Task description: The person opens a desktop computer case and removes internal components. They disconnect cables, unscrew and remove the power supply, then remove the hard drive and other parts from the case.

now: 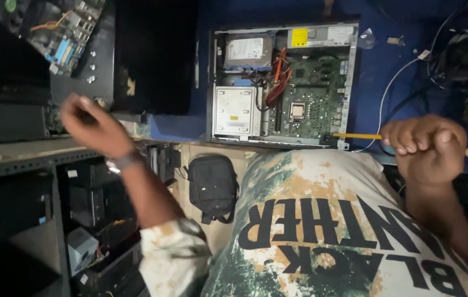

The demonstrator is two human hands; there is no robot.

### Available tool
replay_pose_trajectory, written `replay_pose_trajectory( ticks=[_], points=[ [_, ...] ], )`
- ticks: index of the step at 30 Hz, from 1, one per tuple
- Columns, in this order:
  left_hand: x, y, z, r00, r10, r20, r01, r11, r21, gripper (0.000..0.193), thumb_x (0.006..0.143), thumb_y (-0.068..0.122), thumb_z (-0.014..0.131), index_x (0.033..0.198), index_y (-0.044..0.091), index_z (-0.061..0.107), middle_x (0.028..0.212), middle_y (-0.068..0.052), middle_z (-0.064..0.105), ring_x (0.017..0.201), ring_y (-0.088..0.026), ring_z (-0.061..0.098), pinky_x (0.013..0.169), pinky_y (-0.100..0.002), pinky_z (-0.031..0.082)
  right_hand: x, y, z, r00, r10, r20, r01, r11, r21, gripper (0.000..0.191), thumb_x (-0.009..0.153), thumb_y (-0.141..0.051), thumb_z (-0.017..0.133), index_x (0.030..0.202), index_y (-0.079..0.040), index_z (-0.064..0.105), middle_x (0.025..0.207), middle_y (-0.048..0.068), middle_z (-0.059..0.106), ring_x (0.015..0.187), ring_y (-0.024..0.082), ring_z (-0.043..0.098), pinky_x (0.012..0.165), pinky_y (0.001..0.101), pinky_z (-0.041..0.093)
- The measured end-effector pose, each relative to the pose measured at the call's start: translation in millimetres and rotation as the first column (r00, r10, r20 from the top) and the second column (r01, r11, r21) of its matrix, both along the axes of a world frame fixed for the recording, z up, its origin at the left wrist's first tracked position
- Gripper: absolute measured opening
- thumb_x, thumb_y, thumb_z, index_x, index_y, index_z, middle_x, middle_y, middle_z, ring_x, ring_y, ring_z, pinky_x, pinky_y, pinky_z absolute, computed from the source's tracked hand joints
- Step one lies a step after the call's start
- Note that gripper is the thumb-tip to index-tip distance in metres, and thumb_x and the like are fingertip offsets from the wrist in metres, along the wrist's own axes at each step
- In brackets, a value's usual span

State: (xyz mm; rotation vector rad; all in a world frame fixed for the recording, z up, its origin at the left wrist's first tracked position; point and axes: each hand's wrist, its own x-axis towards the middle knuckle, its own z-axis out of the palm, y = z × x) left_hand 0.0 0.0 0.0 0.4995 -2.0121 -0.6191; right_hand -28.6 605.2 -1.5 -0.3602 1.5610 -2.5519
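Screwdriver (356, 136), with a thin yellow shaft, pokes out leftward from the right hand (425, 147), which is clenched in a fist around its handle; only a sliver of bluish handle shows below the knuckles, the rest buried in the grip. Its tip lies at the near right corner of the open computer case (282, 85), just left of that hand, though whether the tip touches the metal rim is too fine to tell. Inside the case a green motherboard (314, 99) sits nearest the right hand, with a silver hard drive (248, 51) and a pale metal drive cage (234, 111) farther left, and red cables (278, 77) running between them. A white cable (388, 91) curves over the blue surface (377, 60) just above the right hand. The left hand (88, 124) is stretched far off to the other side, toward a dark shelf edge; its fingers are curled, but blur and shadow hide whether anything is held. A wristband (125, 161) circles that wrist. Above the left hand another circuit board (63, 33) lies partly cut off by the frame. Between the arms, below the case, a small black bag (212, 187) rests on the floor. The shelving (19, 165) under the left arm is mostly lost in darkness.
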Motion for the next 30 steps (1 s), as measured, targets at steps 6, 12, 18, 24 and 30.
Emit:
replay_pose_trajectory(
  ticks=[6,12,18,24,30],
  points=[
    [11.6,269.7,-87.7,0.807,-0.437,0.397,0.179,0.822,0.541,0.049,0.081,-0.001,0.061,0.128,0.012,0.063,0.112,-0.005,0.072,0.089,-0.017,0.072,0.075,-0.031,0.06,4.5,64.2,-5.4,1.0,-0.012,0.001,0.012,1.0,-0.02,0.054,0.115,-0.049,0.048,0.076,-0.011,0.047,0.063,0.003,0.048,0.06,0.017,0.045,0.064,0.0357,0.042],
    [-3.8,364.6,-63.9,0.153,-0.966,0.21,0.822,0.242,0.516,0.049,0.092,0.028,0.076,0.134,0.008,0.06,0.118,-0.016,0.068,0.104,-0.034,0.068,0.09,-0.043,0.053,-25.2,40.0,-2.0,0.988,0.112,0.103,-0.077,0.951,-0.298,0.057,0.111,-0.054,0.042,0.074,-0.013,0.055,0.059,0.002,0.054,0.055,0.017,0.053,0.063,0.0395,0.045],
    [-8.8,367.6,-81.2,0.396,-0.864,0.31,0.457,0.478,0.75,0.023,0.102,0.024,0.065,0.114,0.006,0.072,0.078,-0.014,0.068,0.067,-0.024,0.062,0.061,-0.037,0.049,-97.3,-19.5,-78.0,0.921,0.076,0.382,-0.018,0.988,-0.154,0.067,0.103,-0.069,0.029,0.112,-0.011,0.06,0.106,0.006,0.068,0.1,0.023,0.067,0.095,0.043,0.056],
    [11.1,290.3,-129.7,0.733,-0.575,0.363,0.229,0.712,0.664,0.024,0.103,0.021,0.057,0.114,0.003,0.068,0.074,-0.012,0.068,0.063,-0.019,0.065,0.059,-0.035,0.051,-79.0,-89.6,-174.5,0.964,0.202,0.174,-0.264,0.62,0.739,0.042,0.095,-0.042,0.062,0.114,-0.005,0.062,0.096,0.012,0.07,0.085,0.028,0.068,0.073,0.041,0.054],
    [7.3,246.6,-147.2,0.769,-0.506,0.391,0.22,0.783,0.582,0.024,0.104,0.017,0.052,0.119,0.003,0.064,0.088,-0.021,0.072,0.079,-0.038,0.07,0.068,-0.046,0.055,-58.7,-147.3,-151.6,0.955,0.201,0.218,-0.262,0.226,0.938,0.033,0.084,-0.028,0.07,0.109,-0.007,0.068,0.098,0.019,0.072,0.091,0.038,0.071,0.079,0.0484,0.055]
  ],
)
